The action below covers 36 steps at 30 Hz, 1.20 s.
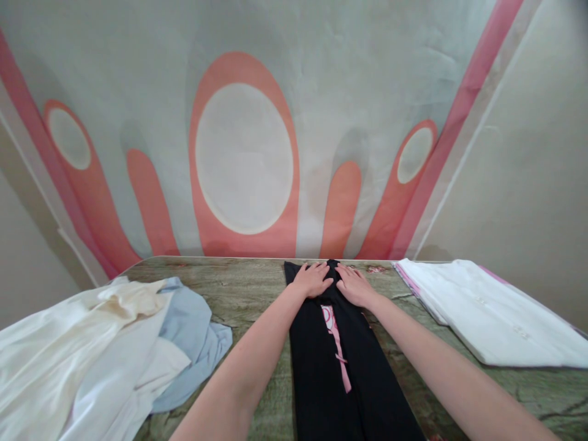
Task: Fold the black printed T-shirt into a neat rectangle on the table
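Observation:
A long black garment (pixel 321 373) lies lengthwise on the table in front of me, its far end close to the back edge. Through a narrow gap down its middle, a pink and white patterned strip (pixel 337 349) shows. My left hand (pixel 313 280) rests flat on the far left part of the cloth, fingers spread. Opposite it, my right hand (pixel 353 285) presses flat on the far right side, fingers stretched out. Neither hand grips the fabric. The near end of the garment runs out of view at the bottom.
A loose heap of cream and white clothes (pixel 87 355) covers the left side, with a light blue garment (pixel 193 343) beside it. At right lies a stack of folded white clothes (pixel 491 312). The wood-grain table (pixel 248 288) meets a patterned wall hanging (pixel 312 79) behind.

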### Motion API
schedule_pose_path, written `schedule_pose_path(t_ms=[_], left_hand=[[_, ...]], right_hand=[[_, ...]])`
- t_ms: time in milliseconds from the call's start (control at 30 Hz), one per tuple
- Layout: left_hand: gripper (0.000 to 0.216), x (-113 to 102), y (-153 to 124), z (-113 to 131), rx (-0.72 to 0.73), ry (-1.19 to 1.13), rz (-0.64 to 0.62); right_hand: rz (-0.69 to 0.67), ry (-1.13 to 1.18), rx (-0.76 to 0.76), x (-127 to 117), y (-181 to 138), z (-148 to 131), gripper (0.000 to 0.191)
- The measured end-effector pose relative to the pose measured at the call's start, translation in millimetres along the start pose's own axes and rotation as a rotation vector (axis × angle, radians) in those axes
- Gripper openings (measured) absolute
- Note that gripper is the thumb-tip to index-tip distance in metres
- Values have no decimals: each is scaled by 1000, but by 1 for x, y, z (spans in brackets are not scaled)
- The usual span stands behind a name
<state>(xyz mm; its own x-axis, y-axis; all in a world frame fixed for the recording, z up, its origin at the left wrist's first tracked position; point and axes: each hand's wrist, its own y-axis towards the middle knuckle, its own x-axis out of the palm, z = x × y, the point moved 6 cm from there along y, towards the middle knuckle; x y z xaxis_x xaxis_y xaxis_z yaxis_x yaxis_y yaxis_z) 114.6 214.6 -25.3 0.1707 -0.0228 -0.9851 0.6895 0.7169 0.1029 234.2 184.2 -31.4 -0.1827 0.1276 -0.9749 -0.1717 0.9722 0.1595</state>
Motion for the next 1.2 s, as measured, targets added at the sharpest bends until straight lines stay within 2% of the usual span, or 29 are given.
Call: schedule_pose_path(t_ms=[100, 200, 433, 600, 700, 833, 1000, 1100, 1200], left_hand=[[56, 0, -1, -1, -12, -1, -15], [60, -2, -7, -6, -36, 5, -16], [71, -10, -52, -37, -186, 21, 26], [68, -15, -74, -44, -234, 8, 154], [71, -20, -79, -52, -359, -28, 301], [74, -25, -83, -69, -505, -151, 481], [68, -18, -84, -95, -507, -458, 651], [63, -11, -78, -114, -540, -669, 664], [54, -9, -63, -130, -589, -730, 628]], right_hand=[[-41, -3, 25, -1, 6, 3, 52], [-25, 2, 52, -5, 11, 5, 50], [72, 57, 101, -7, 19, 7, 42], [169, 166, 139, -10, 38, 20, 33], [221, 245, 133, -8, 53, 27, 34], [222, 356, 195, 6, 74, 39, 37], [185, 486, 271, 20, 92, 53, 34], [190, 576, 265, 22, 93, 57, 24], [192, 669, 230, 23, 87, 60, 15]])
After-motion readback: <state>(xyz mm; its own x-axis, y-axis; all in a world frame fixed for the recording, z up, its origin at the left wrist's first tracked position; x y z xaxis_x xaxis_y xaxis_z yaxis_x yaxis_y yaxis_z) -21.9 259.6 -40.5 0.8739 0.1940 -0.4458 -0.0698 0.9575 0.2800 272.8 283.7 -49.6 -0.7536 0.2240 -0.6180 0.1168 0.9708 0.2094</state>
